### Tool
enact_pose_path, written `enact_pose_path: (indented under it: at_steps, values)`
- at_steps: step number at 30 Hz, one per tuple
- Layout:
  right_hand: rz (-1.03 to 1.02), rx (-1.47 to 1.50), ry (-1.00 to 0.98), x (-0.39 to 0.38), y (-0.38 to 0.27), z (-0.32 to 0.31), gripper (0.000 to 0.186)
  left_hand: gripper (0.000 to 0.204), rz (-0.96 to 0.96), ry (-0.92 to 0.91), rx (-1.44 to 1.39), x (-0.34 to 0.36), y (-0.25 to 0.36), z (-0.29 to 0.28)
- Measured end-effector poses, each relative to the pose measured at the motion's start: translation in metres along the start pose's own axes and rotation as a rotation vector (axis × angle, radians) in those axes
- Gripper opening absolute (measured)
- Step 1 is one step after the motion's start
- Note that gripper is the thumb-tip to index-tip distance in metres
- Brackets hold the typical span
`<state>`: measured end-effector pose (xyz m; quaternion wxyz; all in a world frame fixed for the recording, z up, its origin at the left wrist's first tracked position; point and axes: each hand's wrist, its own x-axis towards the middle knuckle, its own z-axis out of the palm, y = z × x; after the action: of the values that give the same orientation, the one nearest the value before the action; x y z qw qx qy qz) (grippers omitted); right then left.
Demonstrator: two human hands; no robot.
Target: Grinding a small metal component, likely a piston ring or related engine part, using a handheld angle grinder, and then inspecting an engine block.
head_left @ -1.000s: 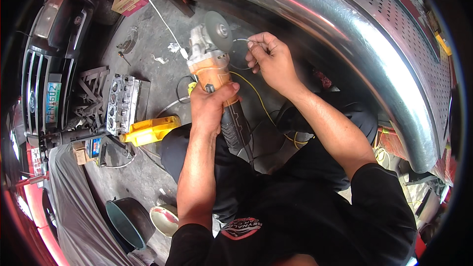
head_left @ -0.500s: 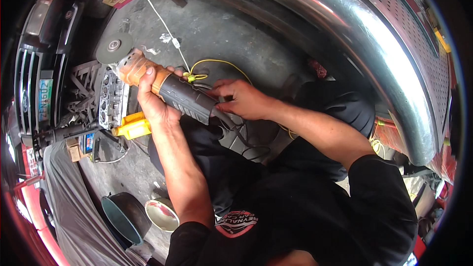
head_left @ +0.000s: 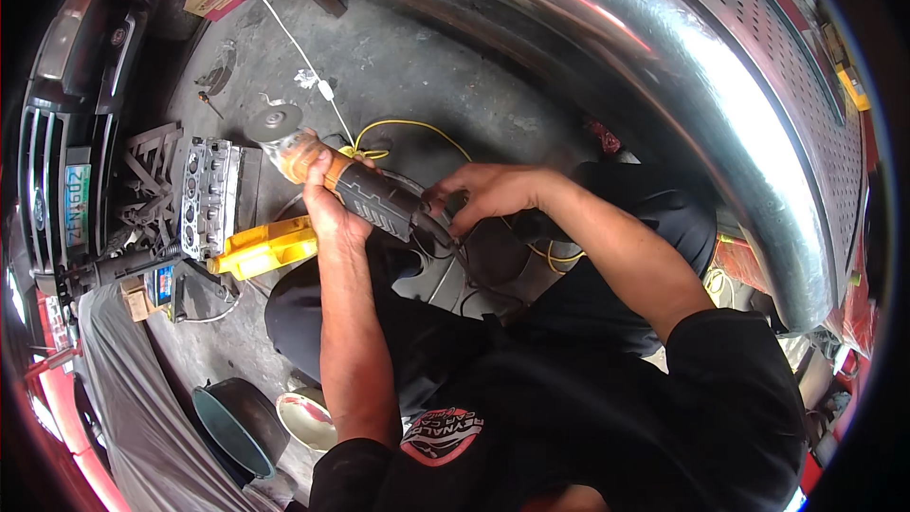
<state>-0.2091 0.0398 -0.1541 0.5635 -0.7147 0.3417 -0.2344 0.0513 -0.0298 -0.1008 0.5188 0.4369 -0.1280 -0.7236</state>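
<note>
An orange and black angle grinder [head_left: 374,197] slants across the middle, its grey disc [head_left: 276,120] at the upper left. My left hand [head_left: 334,210] is closed around its orange-and-black body, thumb on top. At the rear end, my right hand [head_left: 507,192] curves its fingers and thumb about the tail, where the dark power cord [head_left: 459,251] comes out. Part of the right fingertips' contact is hidden against the dark casing. Both knees, in dark trousers, are bent below the tool.
A metal cylinder head [head_left: 209,194] and a yellow bottle [head_left: 270,248] lie to the left. A white cord [head_left: 284,33] meets a yellow cord [head_left: 417,122] on the floor. A large shiny metal tube [head_left: 701,66] arches on the right. Two basins [head_left: 237,427] stand lower left.
The grinder has shifted right and slightly down with my left hand, its disc turning more edge-on. My right hand has moved right, its thumb and fingers spread wider at the tail.
</note>
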Motion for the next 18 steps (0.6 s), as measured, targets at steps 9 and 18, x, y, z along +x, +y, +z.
enact_pose_path:
  at_steps: [9, 18]
  values:
    - [0.578, 0.703, 0.188, 0.016, 0.050, 0.076, 0.063, 0.051, -0.402, -0.045, -0.083, 0.076, -0.113, -0.056]
    - [0.779, 0.075, 0.401, 0.016, 0.122, 0.049, 0.074, 0.030, -0.397, -0.068, 0.752, 0.168, -0.210, -0.033]
